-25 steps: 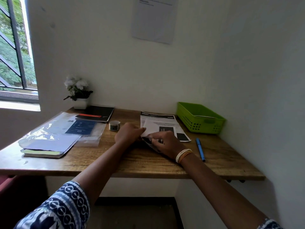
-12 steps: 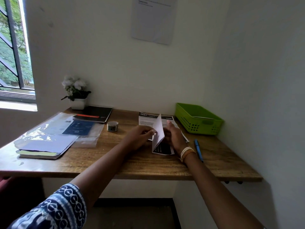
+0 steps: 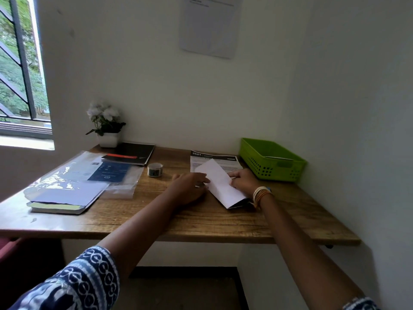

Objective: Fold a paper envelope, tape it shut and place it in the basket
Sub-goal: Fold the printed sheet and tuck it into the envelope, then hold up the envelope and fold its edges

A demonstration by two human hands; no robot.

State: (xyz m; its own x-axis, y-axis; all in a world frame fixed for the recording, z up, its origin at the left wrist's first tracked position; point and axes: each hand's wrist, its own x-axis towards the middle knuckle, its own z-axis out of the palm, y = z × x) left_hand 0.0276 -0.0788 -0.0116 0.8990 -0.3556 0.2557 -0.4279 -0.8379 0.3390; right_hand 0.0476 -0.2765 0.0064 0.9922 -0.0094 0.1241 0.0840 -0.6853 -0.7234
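A white folded paper (image 3: 220,182) lies slanted on the wooden desk (image 3: 201,222), white side up, between my two hands. My left hand (image 3: 190,185) holds its left edge with the fingertips. From the other side, my right hand (image 3: 242,179) pinches its right edge. Behind the fold lies a printed sheet (image 3: 215,158), partly covered by it. A small tape roll (image 3: 154,169) stands left of my left hand. The green plastic basket (image 3: 271,161) sits at the back right corner against the wall, a hand's width from my right hand.
A clear plastic sleeve (image 3: 85,175) covers papers and a book (image 3: 55,206) on the desk's left side. At the back left are a black notebook (image 3: 134,152) and a potted white flower (image 3: 107,126). Walls close off the back and right.
The paper stood on edge between my hands half a second ago. It is now folded over and lowered nearly flat, white side up. My hands stayed at its two edges.
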